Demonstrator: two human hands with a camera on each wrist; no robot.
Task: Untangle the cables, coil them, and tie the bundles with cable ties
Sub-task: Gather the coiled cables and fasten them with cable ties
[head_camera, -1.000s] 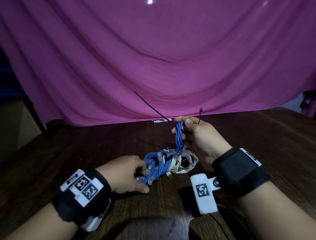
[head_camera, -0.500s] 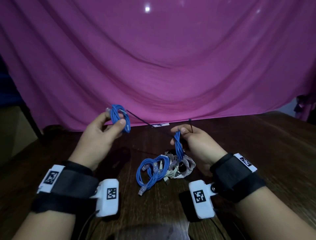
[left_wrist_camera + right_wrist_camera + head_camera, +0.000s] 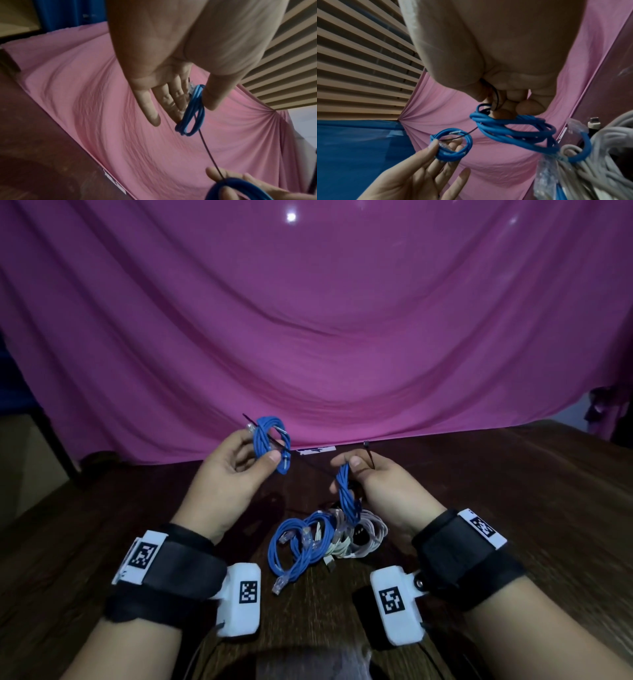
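Observation:
My left hand [image 3: 253, 455] is raised above the table and pinches a small coiled blue cable [image 3: 270, 440] between thumb and fingers; the same coil [image 3: 190, 115] [image 3: 452, 144] shows in both wrist views. A thin black cable tie [image 3: 308, 465] runs through this coil to my right hand [image 3: 356, 470]. My right hand grips a twisted blue cable loop [image 3: 347, 494] together with the tie, whose head [image 3: 366, 445] sticks up behind the thumb. That loop [image 3: 513, 128] hangs down into the pile of blue and white cables [image 3: 322, 539] on the table.
The dark wooden table [image 3: 496, 481] stretches around the pile. A pink cloth [image 3: 308, 337] hangs behind and meets the table's far edge. A small white label [image 3: 315, 450] lies at the cloth's foot.
My left hand left the pile, lifting a small blue coil up and to the left. The black tie now passes through that coil. My right hand stayed almost still.

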